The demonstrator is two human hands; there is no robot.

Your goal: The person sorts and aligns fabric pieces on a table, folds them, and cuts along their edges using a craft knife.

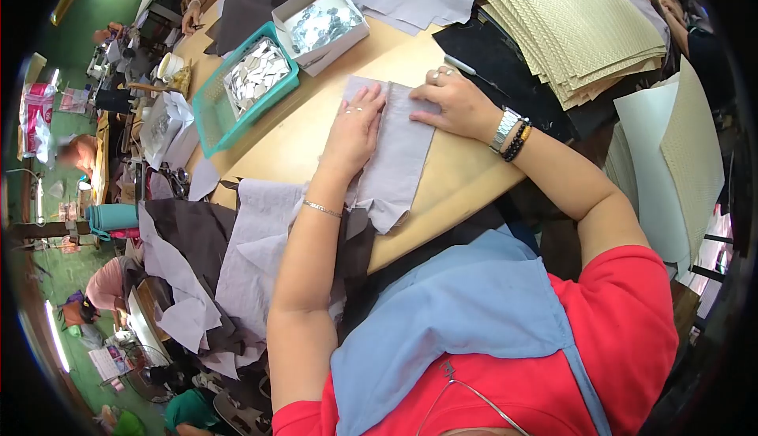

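One mauve-grey fabric panel (401,152) is lying on the tan tabletop (455,171), the left hand (355,129) pressing palm-down, unclamped, the right hand (454,104) curling on it, pinch unclear, apparently aligning edges, next probably requiring even pressure.

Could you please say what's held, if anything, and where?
The left hand lies flat on the pale grey rectangular fabric; whether the right hand pinches its right edge cannot be told.

Grey-lilac fabric piece (401,148), lengthwise ridge, flat on table (458,169), near end crumpled
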